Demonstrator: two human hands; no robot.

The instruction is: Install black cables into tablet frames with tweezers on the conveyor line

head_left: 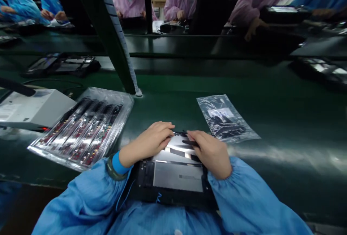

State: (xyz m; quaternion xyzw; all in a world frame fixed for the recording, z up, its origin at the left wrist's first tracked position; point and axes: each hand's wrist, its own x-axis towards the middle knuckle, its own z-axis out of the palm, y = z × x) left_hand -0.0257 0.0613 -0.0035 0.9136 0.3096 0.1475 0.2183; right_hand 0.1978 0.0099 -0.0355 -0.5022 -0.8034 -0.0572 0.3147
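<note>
An opened tablet-like device (176,177) lies before me at the table's near edge. Its lower part shows a flat silver battery with a small printed mark, set in a black frame. My left hand (153,139) rests on the upper left of the device, fingers stretched toward its far edge, holding nothing that shows. At the upper right, my right hand (213,152) is closed round black tweezers (189,142), whose dark points reach left over the shiny silver upper part. Fingers and palm hide some of the far edge, so the exact contact there is unclear.
Left of me stands a clear plastic tray (81,130) of several circuit boards, beside a white box (35,106). A clear bag (226,119) with dark parts lies beyond my right hand. A slanted green post (116,36) rises ahead. Several people work across the bench.
</note>
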